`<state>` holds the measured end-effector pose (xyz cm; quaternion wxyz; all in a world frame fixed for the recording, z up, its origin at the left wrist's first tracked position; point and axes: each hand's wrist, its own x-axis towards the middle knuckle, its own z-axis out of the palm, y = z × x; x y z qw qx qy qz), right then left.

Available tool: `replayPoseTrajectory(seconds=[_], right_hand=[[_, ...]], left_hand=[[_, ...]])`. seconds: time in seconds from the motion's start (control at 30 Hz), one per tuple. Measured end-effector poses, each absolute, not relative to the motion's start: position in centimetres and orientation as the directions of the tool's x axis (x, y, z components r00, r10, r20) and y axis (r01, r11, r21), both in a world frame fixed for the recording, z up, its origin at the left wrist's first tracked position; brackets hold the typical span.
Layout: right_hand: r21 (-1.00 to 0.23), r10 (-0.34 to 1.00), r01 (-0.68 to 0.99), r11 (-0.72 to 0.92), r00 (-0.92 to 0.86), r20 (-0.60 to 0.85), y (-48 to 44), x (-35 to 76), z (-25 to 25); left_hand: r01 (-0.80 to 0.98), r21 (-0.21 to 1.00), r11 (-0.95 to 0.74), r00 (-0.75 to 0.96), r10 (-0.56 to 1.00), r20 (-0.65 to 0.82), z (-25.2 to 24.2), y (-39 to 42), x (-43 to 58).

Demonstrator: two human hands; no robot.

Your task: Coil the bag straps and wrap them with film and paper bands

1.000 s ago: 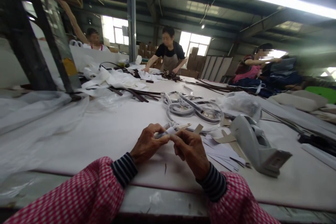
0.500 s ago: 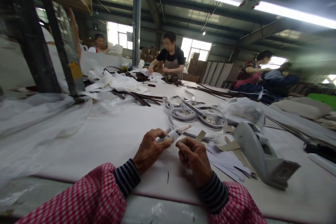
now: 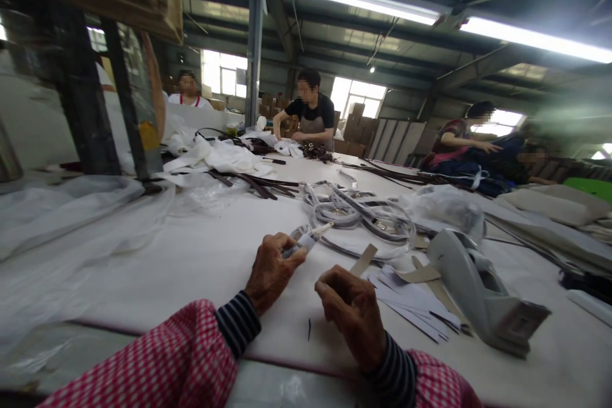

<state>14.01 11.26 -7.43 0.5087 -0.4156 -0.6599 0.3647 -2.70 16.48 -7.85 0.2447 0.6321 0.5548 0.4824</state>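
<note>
Left hand (image 3: 273,271) grips grey bundle banded in white paper (image 3: 306,241) above near middle of white table (image 3: 191,252) — presumably keeping it snug; right hand (image 3: 352,306) half-curled, contents unclear, beside fanned white paper strips (image 3: 412,307) — likely for reach.

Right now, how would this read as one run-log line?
left hand: holds slim grey-and-white bundle; right hand: apart from bundle, fingers curled; nearby: flat white paper strips, grey plastic tape dispenser

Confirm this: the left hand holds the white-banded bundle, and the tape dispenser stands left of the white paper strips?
No: the tape dispenser stands right of the white paper strips, as the head view shows. The left hand does hold the white-banded bundle.
</note>
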Motion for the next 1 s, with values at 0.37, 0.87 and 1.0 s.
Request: replayPoseTrajectory(seconds=[0.37,0.87,1.0], right_hand=[[-0.953,0.955,0.071,0.294,-0.060,0.290,13.2,14.9,-8.1],[-0.981,0.981,0.027,0.194,-0.035,0.193,13.8,15.0,-8.5],[-0.988,0.987,0.006,0.155,-0.033,0.155,13.9,14.9,-8.4]], left_hand=[[0.471,0.798,-0.375,0.149,0.926,0.347,-8.1,15.6,-1.6],[0.471,0.821,-0.321,0.088,0.944,0.318,-7.9,15.5,-1.8],[0.469,0.822,-0.323,0.097,0.944,0.316,-7.7,15.4,-1.7]])
